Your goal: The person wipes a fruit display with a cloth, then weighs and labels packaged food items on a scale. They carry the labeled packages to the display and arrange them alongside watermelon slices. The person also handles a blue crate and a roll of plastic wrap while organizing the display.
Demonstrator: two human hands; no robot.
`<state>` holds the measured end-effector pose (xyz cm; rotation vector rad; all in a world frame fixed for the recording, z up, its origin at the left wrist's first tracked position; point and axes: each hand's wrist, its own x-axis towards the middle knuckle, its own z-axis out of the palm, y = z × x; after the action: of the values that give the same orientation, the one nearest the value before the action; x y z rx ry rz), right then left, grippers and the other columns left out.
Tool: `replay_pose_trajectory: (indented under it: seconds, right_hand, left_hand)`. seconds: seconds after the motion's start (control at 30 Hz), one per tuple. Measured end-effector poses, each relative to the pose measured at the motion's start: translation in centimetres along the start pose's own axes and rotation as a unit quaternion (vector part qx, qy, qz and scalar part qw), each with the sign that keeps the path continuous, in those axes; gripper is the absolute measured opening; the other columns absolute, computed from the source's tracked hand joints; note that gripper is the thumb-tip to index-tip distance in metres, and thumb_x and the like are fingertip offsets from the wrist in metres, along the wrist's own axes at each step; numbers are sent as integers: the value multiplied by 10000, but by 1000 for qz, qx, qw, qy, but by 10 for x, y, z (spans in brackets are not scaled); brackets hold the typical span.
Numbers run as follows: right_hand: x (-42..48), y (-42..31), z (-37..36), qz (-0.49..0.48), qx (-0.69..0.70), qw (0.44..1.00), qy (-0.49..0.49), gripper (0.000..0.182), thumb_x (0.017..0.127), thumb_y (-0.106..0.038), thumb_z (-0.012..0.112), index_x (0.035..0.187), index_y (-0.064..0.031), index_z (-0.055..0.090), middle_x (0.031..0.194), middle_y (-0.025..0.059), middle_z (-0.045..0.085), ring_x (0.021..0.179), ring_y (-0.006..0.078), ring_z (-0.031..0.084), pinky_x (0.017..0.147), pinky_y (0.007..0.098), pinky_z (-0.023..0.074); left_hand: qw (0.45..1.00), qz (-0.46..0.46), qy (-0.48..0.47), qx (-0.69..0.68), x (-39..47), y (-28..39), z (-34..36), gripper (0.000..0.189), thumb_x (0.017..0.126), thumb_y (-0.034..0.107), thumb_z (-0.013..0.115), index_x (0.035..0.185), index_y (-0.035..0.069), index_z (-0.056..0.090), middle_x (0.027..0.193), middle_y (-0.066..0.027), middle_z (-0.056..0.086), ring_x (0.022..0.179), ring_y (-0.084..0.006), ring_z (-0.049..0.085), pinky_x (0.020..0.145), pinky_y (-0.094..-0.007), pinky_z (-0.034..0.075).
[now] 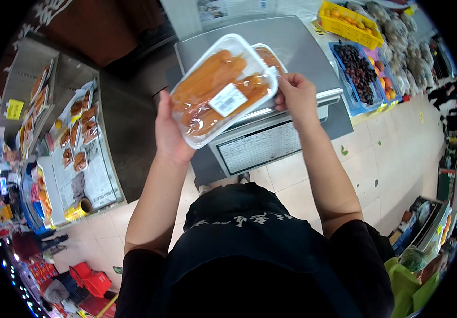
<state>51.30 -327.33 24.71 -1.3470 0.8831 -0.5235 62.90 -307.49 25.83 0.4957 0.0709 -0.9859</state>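
A white foam tray of orange food pieces (212,81), maybe dried sweet potato, is covered in clear plastic wrap and bears a white barcode label (228,99). My left hand (172,133) holds its left end, thumb along the edge. At the opposite end, my right hand (299,95) pinches the wrap at the tray's corner. The tray is tilted above the metal platform of a weighing scale (302,43). Partly hidden behind it is a second wrapped tray (269,56). The scale's key panel (260,148) faces me, below my hands.
Left stands a display stand lined with newspaper (97,179), holding several wrapped trays (89,129) and a yellow roll (78,210). Grapes (355,71) and a yellow crate (349,26) lie right of the scale. Red baskets (91,279) and people are lower left; a person in green (407,284) is lower right.
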Motion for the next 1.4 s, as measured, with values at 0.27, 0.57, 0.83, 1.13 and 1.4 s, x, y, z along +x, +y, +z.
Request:
replay_pose_trajectory:
  seconds: [0.27,0.57,0.83,1.13,1.4]
  right_hand:
    - [34,-3,-32,-71,-232,970,36,317,823,-297,587,913,-1,515,629,54,563,427,103,486,360,254,396]
    - [-2,-25,15,-122,93,977,-151,140,890,-129,495,775,-52,473,745,10,535,688,64,516,649,217,447]
    - [-95,-22,186,-82,77,930,-350,121,846,-87,545,751,-88,471,714,-24,487,665,56,445,621,191,365]
    - [-133,30,389,80,-30,759,-645,149,897,-192,494,890,-44,506,930,62,588,785,105,572,683,241,471]
    - [36,103,606,83,-132,890,-428,227,866,-278,524,829,-55,536,723,52,582,589,128,569,524,243,491]
  left_hand:
    - [999,3,10,-37,1,3,11,495,889,458,401,1141,36,463,1123,-177,529,1030,-300,529,891,-441,423]
    - [996,21,-7,-85,-8,32,-27,487,885,451,427,1126,31,480,1098,-150,550,1006,-257,547,865,-394,447]
    - [975,45,-83,-201,-139,131,-131,586,850,503,450,1193,29,442,1173,-160,511,1073,-289,505,931,-418,398]
    - [934,288,10,-211,-312,211,-223,667,865,565,297,1202,6,437,1131,-202,528,995,-343,544,868,-464,437]
    - [834,400,329,-191,-367,212,-260,613,873,548,302,1158,35,482,1073,-144,560,950,-286,562,822,-406,471]
